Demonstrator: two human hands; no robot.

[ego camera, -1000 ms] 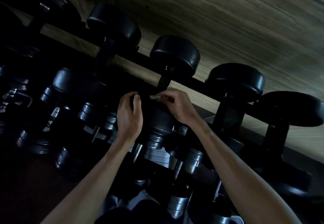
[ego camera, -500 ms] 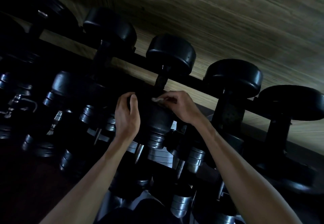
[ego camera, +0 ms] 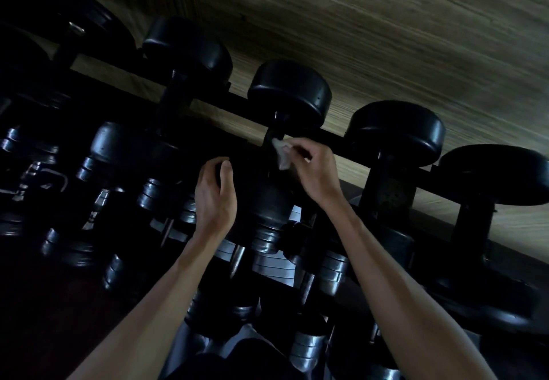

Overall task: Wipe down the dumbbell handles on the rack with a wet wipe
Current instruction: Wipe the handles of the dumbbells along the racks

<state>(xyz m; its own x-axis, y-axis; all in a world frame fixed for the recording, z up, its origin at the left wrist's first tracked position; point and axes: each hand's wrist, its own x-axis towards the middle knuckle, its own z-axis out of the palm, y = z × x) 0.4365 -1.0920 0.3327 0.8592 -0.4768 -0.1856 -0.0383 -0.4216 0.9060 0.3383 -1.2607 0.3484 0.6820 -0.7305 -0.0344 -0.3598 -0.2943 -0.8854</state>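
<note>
A wood-grain floor [ego camera: 371, 22], pale brown with fine streaks, filled the upper and right part of the dim view. Across it, slanting from upper left to lower right, ran a black dumbbell rack [ego camera: 338, 138] whose top rail carried a row of black round-headed dumbbells standing side by side. Below that row, in deep shadow, lay a lower tier of smaller dumbbells [ego camera: 332, 272] with silvery stacked plates; their details were hard to make out.

The middle dumbbell [ego camera: 289, 94] of the top row sat just above both hands. Its dark handle [ego camera: 274, 136] dropped from the far head towards the near head [ego camera: 261, 198], which lay between the two hands.

Both bare forearms reached up from the bottom of the frame. The left hand [ego camera: 215, 192] curled its fingers over the left side of that near head, its grip wrapped on the dumbbell. The right hand [ego camera: 315, 171] pinched a small, crumpled white wet wipe [ego camera: 280, 153] between thumb and fingertips, a narrow grip closed on the wipe. The wipe touched the handle just beneath the far head.
</note>
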